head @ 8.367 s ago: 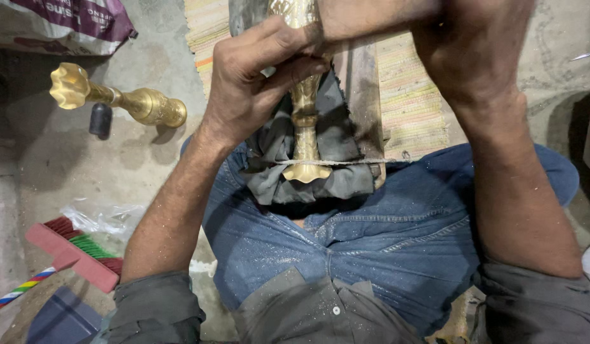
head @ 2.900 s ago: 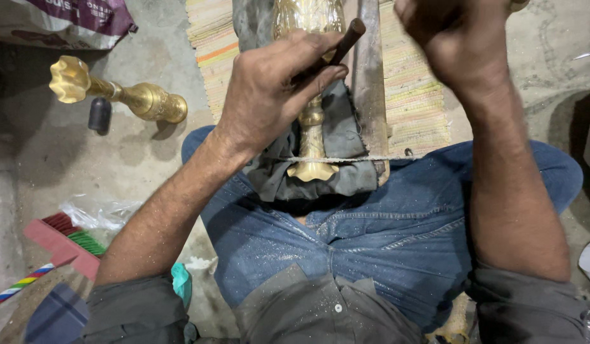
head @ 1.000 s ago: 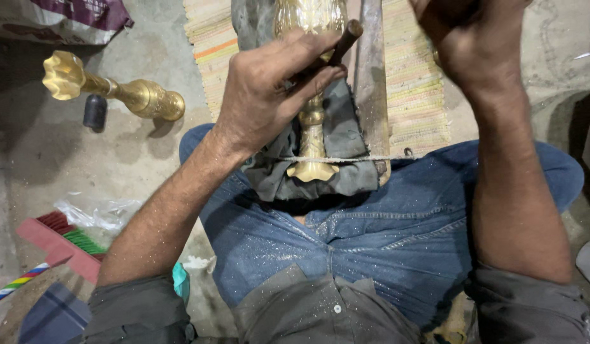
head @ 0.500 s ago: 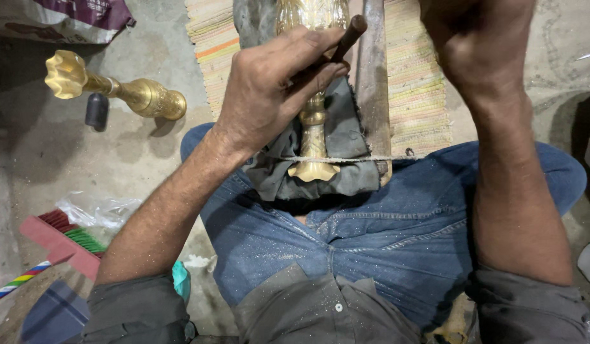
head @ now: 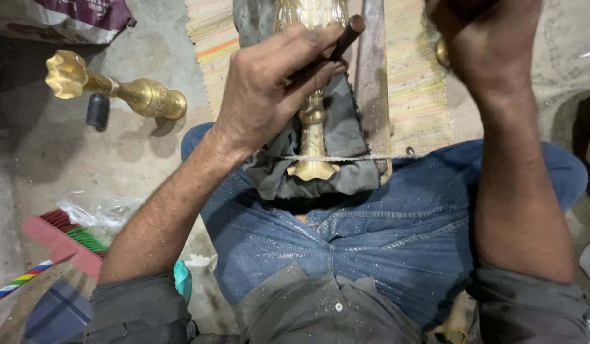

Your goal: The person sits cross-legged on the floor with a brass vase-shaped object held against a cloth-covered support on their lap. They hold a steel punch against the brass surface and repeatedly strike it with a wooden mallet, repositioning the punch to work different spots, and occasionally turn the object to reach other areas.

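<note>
The left hand (head: 269,89) pinches a dark rod-like tool (head: 346,38) against the brass vase (head: 312,127), which lies on a grey cloth (head: 346,165) over the person's lap, tied down by a string (head: 346,157). The right hand (head: 479,44), right of the vase, looks closed in a fist; what it grips I cannot tell. A second brass vase (head: 116,89) lies on the floor, well left of the first.

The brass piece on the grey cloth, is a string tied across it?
Yes, a thin string runs across the brass piece just above its flared base, over the grey cloth.
</note>
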Motion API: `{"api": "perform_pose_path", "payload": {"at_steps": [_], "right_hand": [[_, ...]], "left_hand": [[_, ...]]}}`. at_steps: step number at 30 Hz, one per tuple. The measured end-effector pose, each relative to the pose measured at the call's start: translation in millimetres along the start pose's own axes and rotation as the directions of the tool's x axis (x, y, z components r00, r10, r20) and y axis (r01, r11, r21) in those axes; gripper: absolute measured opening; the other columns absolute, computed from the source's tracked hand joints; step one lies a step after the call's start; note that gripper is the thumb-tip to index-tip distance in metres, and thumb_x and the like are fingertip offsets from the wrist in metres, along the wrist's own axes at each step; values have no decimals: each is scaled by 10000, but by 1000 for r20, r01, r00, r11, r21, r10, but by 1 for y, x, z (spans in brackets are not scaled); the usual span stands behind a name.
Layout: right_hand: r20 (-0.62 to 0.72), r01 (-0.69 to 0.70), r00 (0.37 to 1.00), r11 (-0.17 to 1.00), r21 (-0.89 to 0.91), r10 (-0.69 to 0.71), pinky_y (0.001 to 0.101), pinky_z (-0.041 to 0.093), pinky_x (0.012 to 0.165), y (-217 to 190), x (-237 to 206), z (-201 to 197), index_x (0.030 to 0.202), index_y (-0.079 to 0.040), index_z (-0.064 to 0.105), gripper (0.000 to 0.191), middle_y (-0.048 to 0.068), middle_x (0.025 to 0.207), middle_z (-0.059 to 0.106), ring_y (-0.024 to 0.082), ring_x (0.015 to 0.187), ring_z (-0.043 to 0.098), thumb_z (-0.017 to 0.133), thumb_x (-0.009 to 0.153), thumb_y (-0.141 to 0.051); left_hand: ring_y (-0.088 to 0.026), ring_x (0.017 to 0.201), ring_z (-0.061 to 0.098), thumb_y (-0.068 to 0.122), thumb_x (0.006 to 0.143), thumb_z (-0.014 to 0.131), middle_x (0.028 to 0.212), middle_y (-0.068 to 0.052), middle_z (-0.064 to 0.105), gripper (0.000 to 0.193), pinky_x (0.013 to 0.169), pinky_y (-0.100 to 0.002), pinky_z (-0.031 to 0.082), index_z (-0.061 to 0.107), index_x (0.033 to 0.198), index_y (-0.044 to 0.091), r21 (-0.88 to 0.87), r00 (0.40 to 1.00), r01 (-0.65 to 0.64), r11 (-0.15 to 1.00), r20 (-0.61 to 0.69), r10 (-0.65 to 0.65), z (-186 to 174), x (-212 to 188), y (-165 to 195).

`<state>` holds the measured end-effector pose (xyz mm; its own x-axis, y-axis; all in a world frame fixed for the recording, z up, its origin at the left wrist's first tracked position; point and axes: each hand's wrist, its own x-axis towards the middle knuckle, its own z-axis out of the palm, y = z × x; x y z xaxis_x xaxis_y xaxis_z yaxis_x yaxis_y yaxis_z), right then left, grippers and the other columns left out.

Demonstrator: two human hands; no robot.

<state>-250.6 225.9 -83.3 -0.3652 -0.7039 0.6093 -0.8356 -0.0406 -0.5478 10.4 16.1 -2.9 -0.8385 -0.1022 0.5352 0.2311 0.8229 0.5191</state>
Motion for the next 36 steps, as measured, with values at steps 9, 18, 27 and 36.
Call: {"api": "perform_pose_path", "payload": {"at_steps": [9,18,27,36], "right_hand": [[5,65,998,996,65,-66,262,544,685,4,3,6,979,-35,592,210,44,863,637,154,753,650,583,996,174],[93,82,994,978,-194,-65,278,442,601,-16,10,-7,940,-20,586,159,51,789,572,144,672,559,669,992,106],[18,11,1000,990,-142,-9,298,495,654,-15,5,-2,982,-50,583,140,49,828,595,175,727,614,696,1034,14],[106,63,994,973,-220,-40,315,436,626,-35,11,-12,1064,-6,611,155,97,820,591,198,690,572,765,1043,3]], "left_hand": [[-187,919,757,170,1069,815,1093,-71,726,335,801,-310,624,649,1346,82,-9,1000,25,1000,5,-25,0,1,0],[-160,922,759,184,1083,807,1098,-50,735,341,793,-286,633,629,1362,104,-2,1000,-13,1000,-16,13,1,0,-3],[-146,898,759,187,1092,811,1125,-44,737,338,782,-274,640,631,1364,99,-19,1000,11,1000,-12,-11,2,-2,-3],[-154,952,771,162,1091,823,1111,-58,737,343,825,-274,644,626,1359,79,-29,999,7,1000,-47,-9,3,-1,-3]]}}
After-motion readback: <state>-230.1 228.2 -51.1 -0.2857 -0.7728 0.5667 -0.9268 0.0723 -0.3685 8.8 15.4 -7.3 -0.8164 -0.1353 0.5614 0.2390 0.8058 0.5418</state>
